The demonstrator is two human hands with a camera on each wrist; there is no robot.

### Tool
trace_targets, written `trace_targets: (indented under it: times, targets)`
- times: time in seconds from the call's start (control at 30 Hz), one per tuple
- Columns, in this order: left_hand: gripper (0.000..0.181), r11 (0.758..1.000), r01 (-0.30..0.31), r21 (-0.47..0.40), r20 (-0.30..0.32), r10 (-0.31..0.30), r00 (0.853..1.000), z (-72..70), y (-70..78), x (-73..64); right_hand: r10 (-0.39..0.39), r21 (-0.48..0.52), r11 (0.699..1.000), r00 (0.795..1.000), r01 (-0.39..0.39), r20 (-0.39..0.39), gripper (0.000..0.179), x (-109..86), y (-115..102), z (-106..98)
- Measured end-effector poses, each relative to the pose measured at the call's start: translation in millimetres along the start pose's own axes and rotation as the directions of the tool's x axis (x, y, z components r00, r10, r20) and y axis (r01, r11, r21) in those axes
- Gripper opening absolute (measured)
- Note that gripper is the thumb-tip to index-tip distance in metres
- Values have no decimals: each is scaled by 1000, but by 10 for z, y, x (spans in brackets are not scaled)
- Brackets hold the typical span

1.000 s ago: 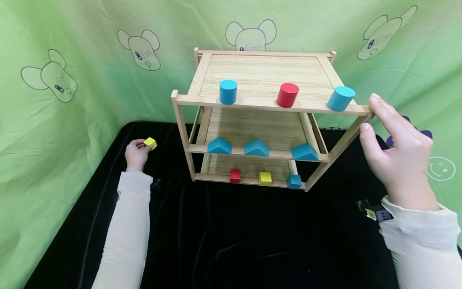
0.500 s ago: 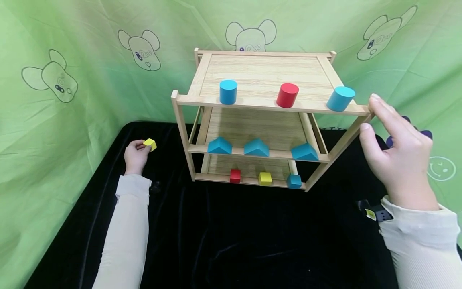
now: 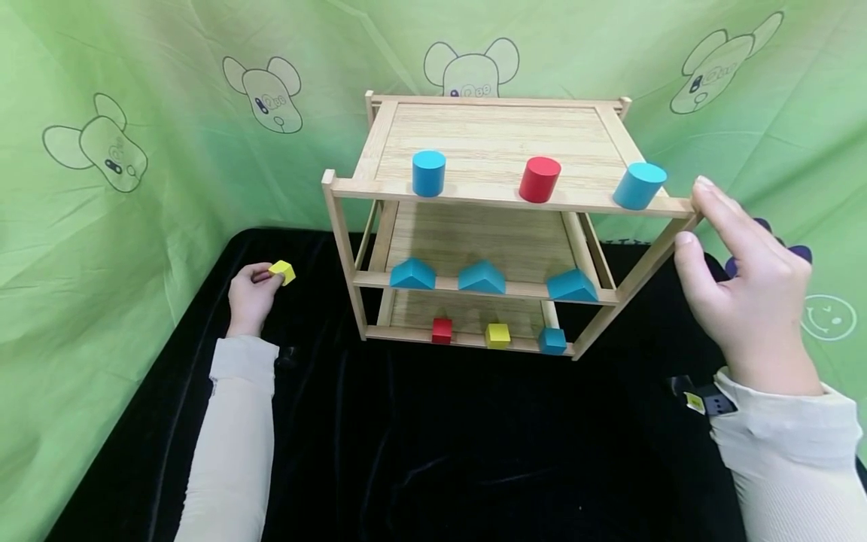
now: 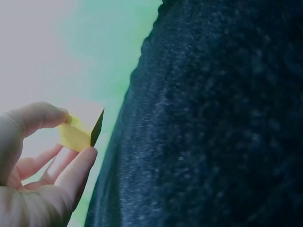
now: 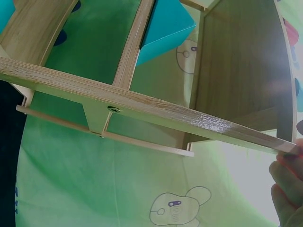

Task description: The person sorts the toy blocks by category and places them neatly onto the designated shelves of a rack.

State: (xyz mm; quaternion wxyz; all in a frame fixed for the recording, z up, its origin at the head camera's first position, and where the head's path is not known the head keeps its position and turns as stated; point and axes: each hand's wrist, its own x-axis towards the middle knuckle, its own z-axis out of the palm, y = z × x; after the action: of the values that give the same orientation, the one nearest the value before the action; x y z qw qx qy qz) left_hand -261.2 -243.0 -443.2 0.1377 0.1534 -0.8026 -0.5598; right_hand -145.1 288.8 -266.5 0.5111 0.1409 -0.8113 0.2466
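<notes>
In the head view, my left hand (image 3: pixel 252 297) is out at the left, above the black cloth. It pinches a yellow cube (image 3: pixel 282 272) between thumb and fingertips; the left wrist view shows the same yellow cube (image 4: pixel 80 130) held at its edges. At the right, my right hand (image 3: pixel 755 293) holds the top front right corner of a three-tier wooden shelf (image 3: pixel 515 197), thumb and index finger around the corner. The right wrist view catches only part of the right hand (image 5: pixel 286 179), fingers bent at the post's end.
A red cylinder (image 3: pixel 539 179) stands between two blue cylinders on the top tier. Along the middle tier's front lie blue triangular blocks (image 3: pixel 482 277). The lowest tier bears a red cube (image 3: pixel 442 330), a yellow cube (image 3: pixel 497 336) and a blue cube (image 3: pixel 552 340). Green curtain (image 3: pixel 169 45) surrounds the black cloth (image 3: pixel 433 452).
My left wrist and forearm have shifted slightly to the left, while the pinched yellow cube stays almost in the same spot, turned slightly. My right hand and the shelf have kept still.
</notes>
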Motion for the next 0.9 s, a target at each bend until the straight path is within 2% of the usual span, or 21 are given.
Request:
trace_targets:
  times: [0.33,0.53,0.7,0.9]
  targets:
    - [37,998,-48,-32,82,50,995,-47,84,-99,-2,8,1000,1000,2,-16,41,0,-9,17]
    - [39,992,-106,-63,140,114,984,-90,179,-150,-10,19,1000,999,11,-39,40,8,-19,19]
    - [40,982,-184,-51,206,190,960,-164,260,-180,-15,29,999,999,16,-37,40,5,-21,28]
    - [38,956,-282,-76,288,292,912,-190,321,-201,-14,27,1000,999,16,-42,40,5,-13,24]
